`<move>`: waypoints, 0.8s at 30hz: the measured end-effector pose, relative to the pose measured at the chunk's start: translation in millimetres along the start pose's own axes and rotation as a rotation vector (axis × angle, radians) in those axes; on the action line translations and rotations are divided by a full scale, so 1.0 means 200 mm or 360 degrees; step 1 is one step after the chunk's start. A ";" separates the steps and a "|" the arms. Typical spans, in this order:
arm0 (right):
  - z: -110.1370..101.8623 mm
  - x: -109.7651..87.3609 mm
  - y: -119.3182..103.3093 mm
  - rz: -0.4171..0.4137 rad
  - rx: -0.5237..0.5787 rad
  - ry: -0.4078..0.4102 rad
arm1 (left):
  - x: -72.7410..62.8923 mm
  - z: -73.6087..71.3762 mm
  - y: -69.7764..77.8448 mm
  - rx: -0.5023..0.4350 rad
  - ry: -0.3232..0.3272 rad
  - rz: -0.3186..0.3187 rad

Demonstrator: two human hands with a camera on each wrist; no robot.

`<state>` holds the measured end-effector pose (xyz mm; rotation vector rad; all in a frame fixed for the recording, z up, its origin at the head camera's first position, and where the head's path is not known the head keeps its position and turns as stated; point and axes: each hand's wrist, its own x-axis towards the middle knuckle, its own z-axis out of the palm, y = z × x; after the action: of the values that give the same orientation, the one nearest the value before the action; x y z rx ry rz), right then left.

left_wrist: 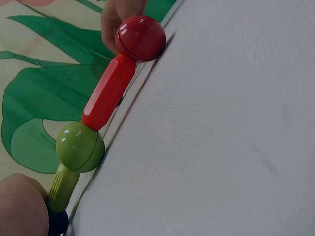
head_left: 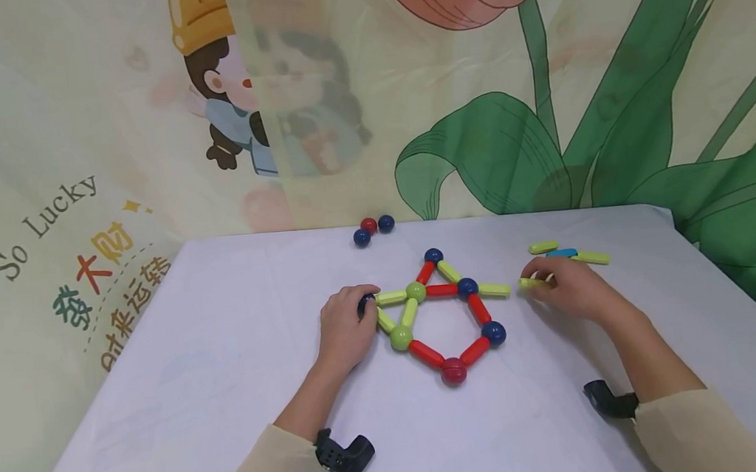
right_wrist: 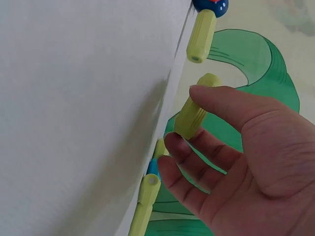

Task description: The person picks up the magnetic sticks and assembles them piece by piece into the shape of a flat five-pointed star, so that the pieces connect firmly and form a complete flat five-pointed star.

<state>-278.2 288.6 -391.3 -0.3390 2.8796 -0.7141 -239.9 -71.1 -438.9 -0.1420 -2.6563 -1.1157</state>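
A structure of coloured rods and balls lies on the white table, with a red ball [head_left: 454, 371] at its near corner and a blue ball [head_left: 434, 256] at its far one. My left hand [head_left: 348, 326] grips the dark blue ball [head_left: 364, 305] at the left corner, mostly hidden by fingers. Between thumb and fingers, my right hand [head_left: 572, 289] pinches a yellow-green rod [right_wrist: 192, 112]. That rod is apart from the structure, near the free end of another yellow-green rod [head_left: 494, 290] that sticks out rightward from a blue ball [head_left: 467, 287]. Green balls [head_left: 416, 291] join the structure's left side.
Beyond the right hand lie loose rods: yellow-green ones [head_left: 543, 247] and a blue one [head_left: 561, 253]. At the table's far edge sit a red ball [head_left: 368, 225] and two blue balls [head_left: 387, 223]. A printed cloth [head_left: 339, 83] hangs behind the table [head_left: 164, 401].
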 end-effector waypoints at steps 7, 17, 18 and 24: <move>0.03 -0.04 -0.06 -0.0094 -0.0023 -0.0032 | 0.01 0.00 -0.01 0.0002 0.0002 0.0012; 0.08 -0.08 -0.12 -0.0194 -0.0079 -0.0066 | 0.00 0.01 -0.02 0.0005 0.0004 0.0015; 0.08 -0.08 -0.13 -0.0196 -0.0087 -0.0069 | 0.00 0.01 -0.02 0.0003 0.0008 0.0018; 0.10 -0.08 -0.18 -0.0149 -0.0125 -0.0122 | 0.00 0.01 -0.01 0.0004 0.0015 0.0030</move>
<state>-252.3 252.2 -390.0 -0.5034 2.8401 -0.5896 -241.1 -71.3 -441.1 -0.1600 -2.6425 -1.1041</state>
